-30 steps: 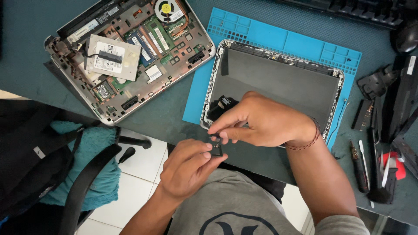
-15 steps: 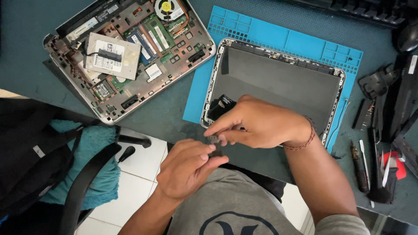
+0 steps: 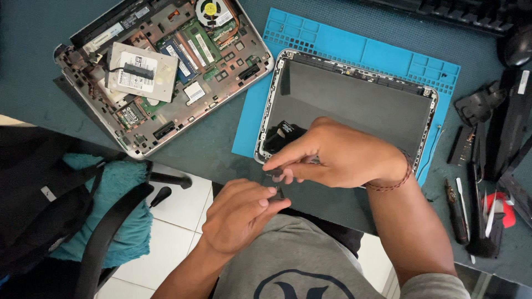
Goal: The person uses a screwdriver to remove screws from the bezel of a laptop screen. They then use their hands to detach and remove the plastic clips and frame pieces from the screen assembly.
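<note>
**A:** What holds what on the bench?

**B:** The opened laptop base [image 3: 166, 72] lies at upper left, its shell serving as a tray: inside sit a silver hard drive [image 3: 137, 71] resting loose on top, green memory modules [image 3: 191, 47], and a cooling fan [image 3: 210, 10] at the far edge. The blue work mat [image 3: 354, 50] carries the screen lid [image 3: 354, 105], a shallow silver-rimmed frame with a dark panel; a black connector piece [image 3: 282, 135] lies in its near left corner.

**A:** Where is the worked part, and how does it lie?

**B:** A small dark part [image 3: 278, 191] sits at the near edge of the table, just below the lid's near left corner, between the two hands. It is too small and too covered to give its long axis or heading.

**A:** State of the hands?

**B:** The left hand [image 3: 241, 213] has thumb and forefinger pinched together on the small dark part. The right hand [image 3: 343, 155] lies over the lid's near rim, fingers drawn together and pointing left, tips just above the part; whether they touch it cannot be told.

**A:** Surroundings?

**B:** Screwdrivers and prying tools [image 3: 471, 210] lie at right.
</note>
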